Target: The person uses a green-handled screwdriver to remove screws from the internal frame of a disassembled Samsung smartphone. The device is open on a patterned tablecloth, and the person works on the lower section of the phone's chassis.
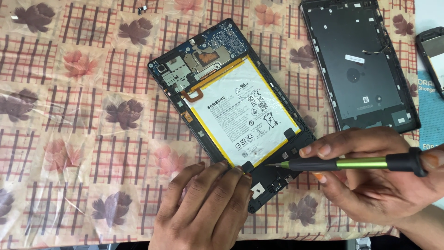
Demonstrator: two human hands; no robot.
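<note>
Tablet (231, 111) opened; back cover (360, 65) beside; screwdriver (351, 163) across corner.

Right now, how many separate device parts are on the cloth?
3. The opened tablet with battery exposed sits mid-cloth under both hands; its removed back cover lies upper right; a smaller dark device is cut off at the right edge. More may lie outside the frame.

White battery label (243, 115) on tablet (277, 178)

One opened tablet (231, 115), one back cover (360, 65), one screwdriver (351, 163)
</note>
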